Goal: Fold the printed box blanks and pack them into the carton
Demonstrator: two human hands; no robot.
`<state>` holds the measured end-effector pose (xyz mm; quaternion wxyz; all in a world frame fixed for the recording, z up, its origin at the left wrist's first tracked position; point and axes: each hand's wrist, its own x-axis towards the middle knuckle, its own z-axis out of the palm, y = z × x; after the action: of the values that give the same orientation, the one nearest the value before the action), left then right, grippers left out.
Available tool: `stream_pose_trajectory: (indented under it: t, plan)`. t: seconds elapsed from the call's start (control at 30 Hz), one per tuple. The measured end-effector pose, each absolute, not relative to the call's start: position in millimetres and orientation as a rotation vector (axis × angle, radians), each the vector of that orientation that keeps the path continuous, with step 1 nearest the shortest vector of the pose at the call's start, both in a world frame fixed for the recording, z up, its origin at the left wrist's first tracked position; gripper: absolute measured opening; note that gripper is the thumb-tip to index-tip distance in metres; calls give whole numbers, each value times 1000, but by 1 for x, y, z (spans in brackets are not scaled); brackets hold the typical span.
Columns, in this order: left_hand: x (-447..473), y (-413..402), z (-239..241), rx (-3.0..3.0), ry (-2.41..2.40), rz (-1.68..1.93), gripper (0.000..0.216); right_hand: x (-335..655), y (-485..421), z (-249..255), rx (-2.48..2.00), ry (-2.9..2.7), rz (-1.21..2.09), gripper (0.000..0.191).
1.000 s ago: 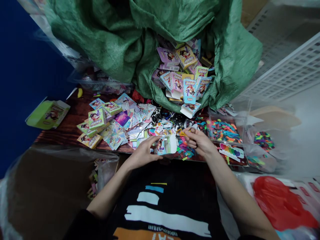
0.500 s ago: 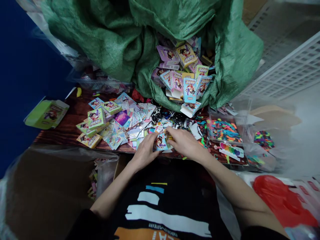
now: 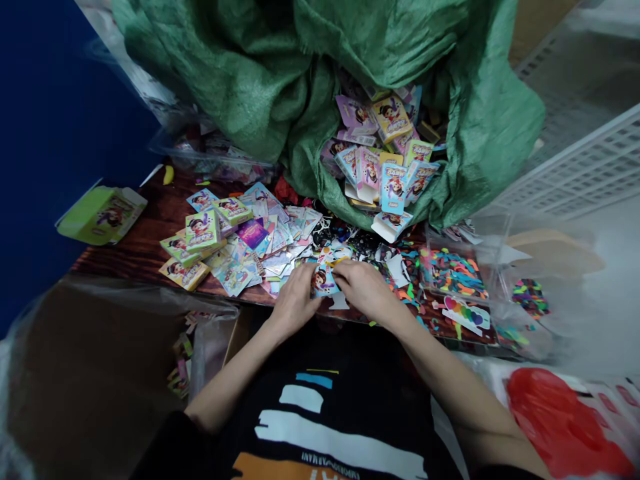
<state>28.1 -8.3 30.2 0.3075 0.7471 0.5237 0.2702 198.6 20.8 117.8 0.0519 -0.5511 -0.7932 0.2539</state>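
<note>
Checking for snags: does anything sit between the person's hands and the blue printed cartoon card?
Nothing visible does: the left hand and right hand both touch the small blue-and-white printed paper card directly.

upside-down "armani" on black t-shirt

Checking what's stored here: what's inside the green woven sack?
The sack holds printed card packets showing a cartoon girl; whatever lies beneath the top layer is hidden.
</note>
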Motion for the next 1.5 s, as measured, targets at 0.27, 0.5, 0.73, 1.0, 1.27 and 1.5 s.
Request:
stream_pose_trajectory:
  t: [0.27,0.5,0.73,1.0,1.27,1.5]
  plan:
    - [35,-7,27,1941,1394,758,62,213,30,114,-1526,-1761,1134,8]
    - [43,-3,32,1831,1406,865,62,210,18,114,-1216,-1721,724,9]
    - [45,4,40,1792,1422,939,59,236,-1,105,-1210,-1957,545,40]
    - [49,6,40,1897,1376,967,59,240,5,84,-1293,-1413,1210,73]
    - [40,10,42,2044,1384,910,61,243,2,95,-1457,-1531,902,14]
    - [38,10,46,2156,1364,843,64,220,11,110,-1495,-2294,161,26]
